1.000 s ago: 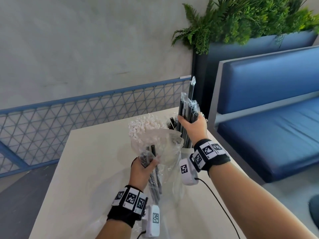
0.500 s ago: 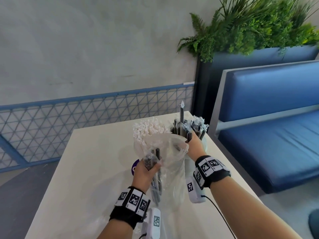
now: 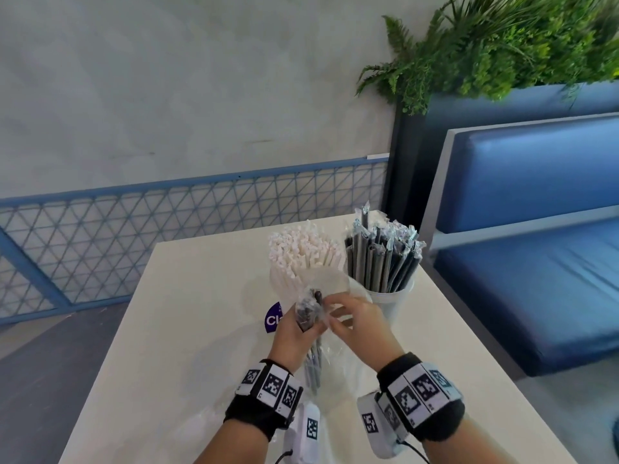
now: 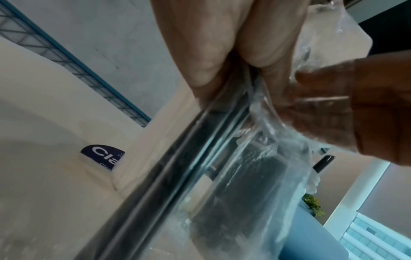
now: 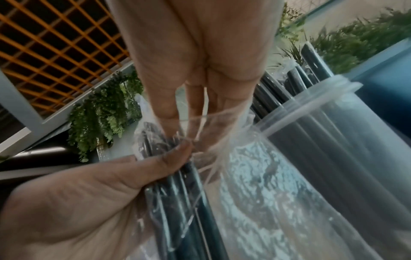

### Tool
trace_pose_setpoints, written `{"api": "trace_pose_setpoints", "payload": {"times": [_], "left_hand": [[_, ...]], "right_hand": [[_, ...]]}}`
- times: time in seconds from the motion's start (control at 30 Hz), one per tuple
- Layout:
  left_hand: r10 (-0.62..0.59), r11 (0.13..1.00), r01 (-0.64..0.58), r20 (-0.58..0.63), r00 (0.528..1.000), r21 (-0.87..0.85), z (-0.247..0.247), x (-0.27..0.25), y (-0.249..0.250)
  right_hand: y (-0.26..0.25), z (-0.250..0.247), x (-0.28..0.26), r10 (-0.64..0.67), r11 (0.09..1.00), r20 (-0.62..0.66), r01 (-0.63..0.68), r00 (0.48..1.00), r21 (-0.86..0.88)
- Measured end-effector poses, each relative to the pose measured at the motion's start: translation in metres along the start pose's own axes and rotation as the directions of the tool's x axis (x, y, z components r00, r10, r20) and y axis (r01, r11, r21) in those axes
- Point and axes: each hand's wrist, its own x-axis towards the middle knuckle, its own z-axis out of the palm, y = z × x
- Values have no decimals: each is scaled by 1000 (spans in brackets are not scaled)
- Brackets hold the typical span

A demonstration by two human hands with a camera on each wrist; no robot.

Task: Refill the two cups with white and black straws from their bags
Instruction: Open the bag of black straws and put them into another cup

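Note:
Two cups stand at the table's far side. The left cup (image 3: 284, 283) is packed with white straws (image 3: 303, 252); the right cup (image 3: 392, 296) holds wrapped black straws (image 3: 378, 259), its rim (image 5: 322, 109) showing in the right wrist view too. My left hand (image 3: 303, 324) grips a clear bag (image 3: 330, 349) together with the few black straws (image 3: 310, 313) left inside it, just in front of the cups. My right hand (image 3: 338, 316) reaches into the bag's mouth with straight fingers (image 5: 169, 105), holding nothing. Through the plastic the bagged straws (image 4: 177, 176) run under my left fingers (image 4: 222, 61).
A flat bag with a purple label (image 3: 273, 318) lies on the cream table (image 3: 187, 329) left of my hands. More clear plastic (image 3: 207, 426) lies near the front edge. A blue bench (image 3: 536, 262) and planter (image 3: 502, 45) stand right; a blue mesh railing (image 3: 167, 212) runs behind.
My right hand lowered a bundle of black straws into the right cup, let go, and came back to the bag's mouth. My left hand kept its grip on the bag.

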Motion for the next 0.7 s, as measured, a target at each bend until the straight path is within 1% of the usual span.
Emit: {"api": "trace_pose_setpoints", "payload": {"times": [0.07, 0.13, 0.2, 0.27, 0.37, 0.4, 0.43, 0.5, 0.53, 0.57, 0.63, 0.7], "left_hand": [[2, 1000, 0, 108, 994, -12, 1, -1, 3], [13, 1000, -11, 198, 980, -13, 2, -1, 4], [46, 998, -52, 251, 967, 19, 0, -1, 5], [35, 995, -61, 284, 958, 84, -4, 1, 1], [-23, 966, -62, 324, 946, 250, -8, 1, -3], [-50, 955, -53, 337, 940, 290, -8, 1, -4], [-89, 950, -20, 329, 940, 311, -8, -1, -4], [-139, 952, 48, 289, 947, 301, -8, -3, -6], [-148, 950, 64, 261, 954, 305, -8, -3, -7], [-162, 945, 74, 260, 952, 317, -8, -3, -7], [-188, 952, 101, 294, 937, 287, -8, -2, -6], [-205, 966, 148, 284, 937, 212, -6, -1, -3]], "right_hand": [[0, 1, 0, -14, 999, 52, 11, 999, 53], [-2, 2, 0, -11, 997, 92, 4, 996, 71], [0, 4, 0, 11, 994, 133, -25, 991, 109], [0, 2, 1, 18, 990, 191, -44, 982, 132], [-5, -3, 2, -2, 997, 269, -19, 963, 76], [-7, -3, 2, 5, 998, 286, -22, 958, 56], [-7, -3, 2, 36, 997, 308, -54, 951, 47], [-4, 1, 1, 108, 984, 340, -149, 934, 97], [-3, 4, 0, 150, 976, 340, -194, 928, 101], [-3, 6, -2, 192, 970, 326, -229, 926, 77], [-5, 7, -4, 246, 964, 275, -263, 929, 26], [-8, 2, -1, 229, 969, 235, -243, 945, 35]]}}
